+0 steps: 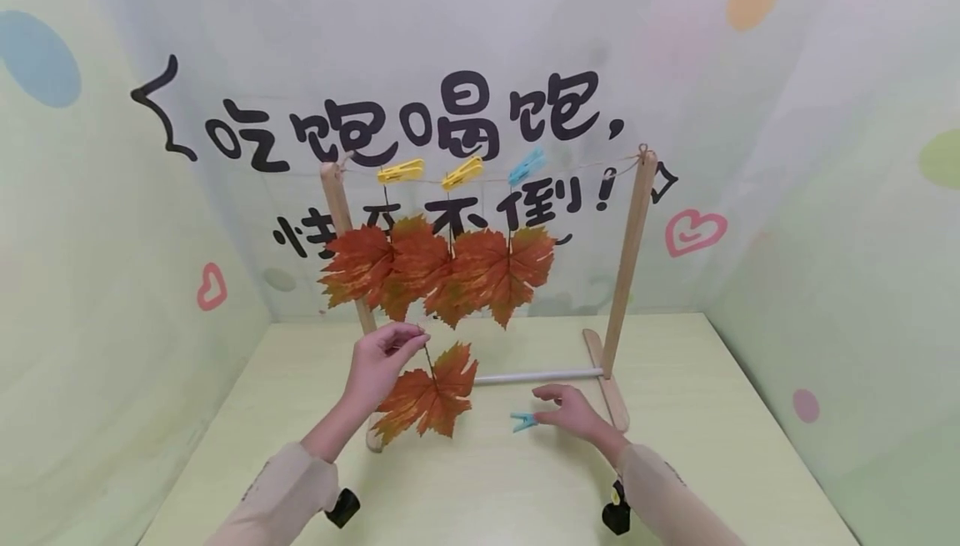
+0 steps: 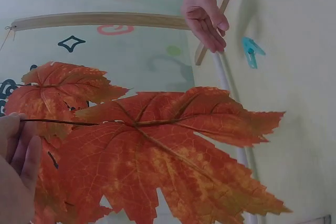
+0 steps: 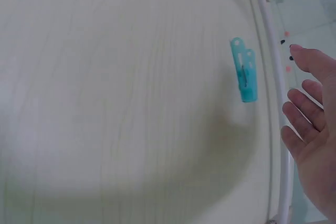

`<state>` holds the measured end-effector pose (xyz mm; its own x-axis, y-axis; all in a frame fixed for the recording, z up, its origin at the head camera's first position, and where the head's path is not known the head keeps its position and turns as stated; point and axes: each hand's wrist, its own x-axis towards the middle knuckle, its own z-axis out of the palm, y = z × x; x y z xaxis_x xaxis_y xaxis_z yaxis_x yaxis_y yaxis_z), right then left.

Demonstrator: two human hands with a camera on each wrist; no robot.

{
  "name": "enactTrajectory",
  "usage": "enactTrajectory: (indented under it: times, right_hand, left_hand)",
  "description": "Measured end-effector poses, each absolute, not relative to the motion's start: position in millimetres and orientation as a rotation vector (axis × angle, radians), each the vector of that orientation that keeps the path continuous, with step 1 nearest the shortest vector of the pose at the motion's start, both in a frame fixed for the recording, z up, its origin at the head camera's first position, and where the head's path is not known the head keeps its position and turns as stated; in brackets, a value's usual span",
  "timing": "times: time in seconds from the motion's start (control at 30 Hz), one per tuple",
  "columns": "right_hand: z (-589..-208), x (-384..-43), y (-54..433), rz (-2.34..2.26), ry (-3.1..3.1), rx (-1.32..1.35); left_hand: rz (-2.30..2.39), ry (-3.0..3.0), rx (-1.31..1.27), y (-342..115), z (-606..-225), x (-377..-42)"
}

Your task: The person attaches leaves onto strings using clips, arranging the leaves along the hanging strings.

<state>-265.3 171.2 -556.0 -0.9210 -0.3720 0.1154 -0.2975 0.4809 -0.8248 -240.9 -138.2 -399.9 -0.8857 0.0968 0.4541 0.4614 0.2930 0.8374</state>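
My left hand pinches the thin dark stem of an orange-red artificial maple leaf, which hangs below the fingers in front of a wooden rack. A light-blue clothespin lies on the table. Above and beside it hovers my right hand, fingers apart and relaxed; in the right wrist view a gap separates them. Similar leaves hang from a string by two yellow clothespins and one blue clothespin.
The rack has a left post, a right post and a white lower bar between wooden feet. Behind stands a printed backdrop. Two small black objects sit near the forearms on the pale table.
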Motion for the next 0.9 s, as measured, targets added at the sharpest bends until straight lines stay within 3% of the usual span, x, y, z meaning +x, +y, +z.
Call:
enactTrajectory:
  times: [0.3, 0.63, 0.9]
  right_hand:
    - [-578, -265, 151, -1.349, 2.682, -0.714]
    - [-588, -263, 138, -1.327, 2.769, -0.663]
    - [-599, -271, 138, -1.260, 2.845, -0.880]
  left_hand:
    - [-1.633, -2.298, -0.485, -155, -407, -230]
    - [-1.644, -2.319, -0.473, -156, -415, -228]
    - [-1.670, -2.301, -0.471, -153, -422, -227]
